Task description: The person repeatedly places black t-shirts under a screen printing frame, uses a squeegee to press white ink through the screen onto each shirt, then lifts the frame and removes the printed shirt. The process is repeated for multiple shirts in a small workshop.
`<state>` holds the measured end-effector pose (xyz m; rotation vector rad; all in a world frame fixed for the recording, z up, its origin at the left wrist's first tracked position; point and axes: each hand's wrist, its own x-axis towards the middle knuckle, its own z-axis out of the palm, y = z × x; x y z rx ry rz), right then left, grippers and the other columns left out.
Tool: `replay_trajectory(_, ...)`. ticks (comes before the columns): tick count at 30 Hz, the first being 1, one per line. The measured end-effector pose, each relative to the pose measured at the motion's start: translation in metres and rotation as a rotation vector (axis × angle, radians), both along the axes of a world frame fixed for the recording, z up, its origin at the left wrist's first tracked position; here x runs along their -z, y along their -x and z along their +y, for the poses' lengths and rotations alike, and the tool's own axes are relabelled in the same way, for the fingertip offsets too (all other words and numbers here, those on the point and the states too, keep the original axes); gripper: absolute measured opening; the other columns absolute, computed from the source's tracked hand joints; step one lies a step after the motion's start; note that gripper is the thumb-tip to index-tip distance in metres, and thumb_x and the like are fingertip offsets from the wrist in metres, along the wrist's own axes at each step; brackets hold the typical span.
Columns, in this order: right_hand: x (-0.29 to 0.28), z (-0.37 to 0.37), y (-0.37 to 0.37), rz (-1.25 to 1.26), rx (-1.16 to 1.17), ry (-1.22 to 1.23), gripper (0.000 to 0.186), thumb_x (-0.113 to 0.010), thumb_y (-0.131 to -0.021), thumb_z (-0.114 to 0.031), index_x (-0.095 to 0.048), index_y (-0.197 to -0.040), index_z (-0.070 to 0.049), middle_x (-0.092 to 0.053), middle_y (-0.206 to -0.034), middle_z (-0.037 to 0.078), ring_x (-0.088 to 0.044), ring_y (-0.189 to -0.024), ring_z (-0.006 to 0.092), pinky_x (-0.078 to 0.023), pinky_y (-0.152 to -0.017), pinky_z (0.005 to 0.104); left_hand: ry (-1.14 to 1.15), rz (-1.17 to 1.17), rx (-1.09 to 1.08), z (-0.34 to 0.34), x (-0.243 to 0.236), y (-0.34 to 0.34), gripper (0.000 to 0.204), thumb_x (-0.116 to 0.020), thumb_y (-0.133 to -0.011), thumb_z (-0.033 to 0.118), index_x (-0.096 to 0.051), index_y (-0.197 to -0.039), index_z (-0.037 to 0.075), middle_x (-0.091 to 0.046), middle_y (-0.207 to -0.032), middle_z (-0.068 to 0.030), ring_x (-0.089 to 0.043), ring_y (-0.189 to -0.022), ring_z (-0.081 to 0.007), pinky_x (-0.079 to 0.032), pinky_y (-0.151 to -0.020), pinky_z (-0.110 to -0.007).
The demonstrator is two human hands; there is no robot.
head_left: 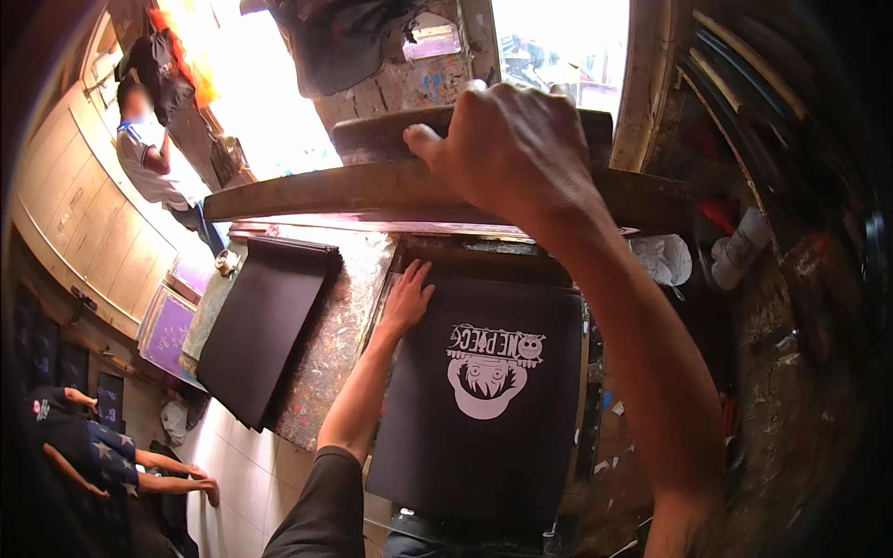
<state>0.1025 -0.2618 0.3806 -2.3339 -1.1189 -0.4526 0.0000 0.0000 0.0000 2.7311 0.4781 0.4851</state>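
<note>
A black fabric panel [465, 465] lies on the printing board in front of me. It carries a white print [488, 377] of lettering and a cartoon head in a hat, upside down from my side. At the panel's far left corner rests my left hand [406, 299], open, fingers stretched out flat. Above the far end, my right hand [516, 149] is closed over a dark wooden squeegee [381, 139]. Just below the squeegee runs the near bar of a raised screen frame [307, 193]. My right palm hides part of both, and the screen's mesh shows only as a thin strip.
Left of the board, a stack of black fabric panels [265, 325] lies on a paint-stained table [349, 358]. Purple screens [167, 330] lean beyond it. Crumpled plastic [662, 259] and a white bottle [739, 246] stand right. One person [153, 153] stands far left; another [102, 446] is lower left.
</note>
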Motion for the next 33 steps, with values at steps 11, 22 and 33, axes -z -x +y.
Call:
replay_trajectory(11,-0.017,0.031,-0.07,-0.316,0.157,0.194,0.062,-0.064,-0.095,-0.057,-0.065,-0.133,-0.009,-0.065,-0.12,0.027,-0.063,-0.117,0.0394,-0.048,-0.102,0.0469,0.425,-0.58,0.038,-0.017,-0.03,-0.051,0.017,-0.067,-0.093,0.007,-0.063,-0.11,0.003,-0.07,-0.1,-0.0238,-0.069,-0.101,-0.0421,-0.054,-0.085,-0.046)
replay_trajectory(22,-0.032,0.072,-0.068,-0.263,0.101,0.118,0.079,-0.058,-0.089,-0.073,-0.068,-0.122,-0.002,-0.067,-0.118,0.026,-0.064,-0.114,0.0364,-0.047,-0.102,0.0448,-0.277,-0.412,-0.89,0.337,-0.124,0.439,0.024,-0.062,-0.101,0.014,-0.06,-0.12,-0.001,-0.063,-0.122,-0.0217,-0.063,-0.11,-0.0395,-0.048,-0.095,-0.046)
replay_trajectory(33,-0.035,0.068,-0.057,-0.11,0.077,0.158,0.081,-0.059,-0.082,-0.081,-0.076,-0.097,-0.004,-0.073,-0.098,0.024,-0.072,-0.093,0.0339,-0.054,-0.084,0.0445,-0.174,0.331,0.395,-0.079,-0.023,0.244,0.083,-0.076,-0.079,0.066,-0.055,-0.146,0.021,-0.038,-0.157,-0.0184,-0.032,-0.147,-0.0396,-0.021,-0.12,-0.061)
